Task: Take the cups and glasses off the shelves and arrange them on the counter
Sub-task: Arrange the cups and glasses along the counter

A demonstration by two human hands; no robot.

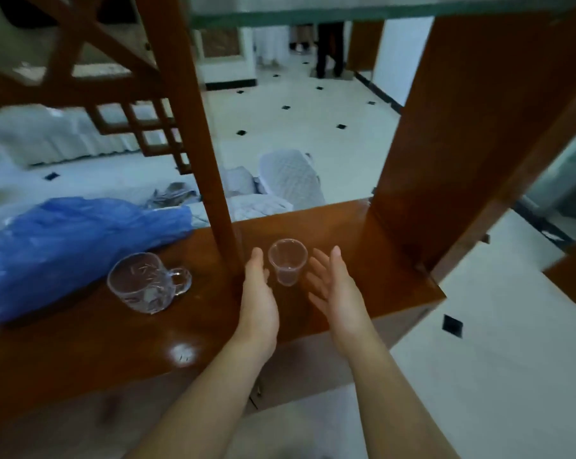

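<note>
Counter (91, 339): glossy brown wood, seen from above and stretching left to right, with a bright glare spot near its front edge.
Cup (287, 261): small, clear, upright on the counter between the two hands — touching neither, as far as the view shows.
Left hand (259, 293): just left of the cup, fingers straight and relaxed, palm turned toward it, grasping nothing.
Right hand (332, 286): just right of the cup, fingers spread and loose, palm facing it, also released.
Mug (146, 282): clear cut glass with a handle pointing right, upright on the counter, well left of the cup.
Post (197, 127): slanted wooden upright that meets the counter between mug and cup.
Panel (458, 134): broad wooden upright rising from the counter's right end.
Bag (71, 246): crumpled blue plastic on the counter's left part, behind the mug.
Floor (300, 117): pale tiles with small dark diamonds — visible beyond the counter.
</note>
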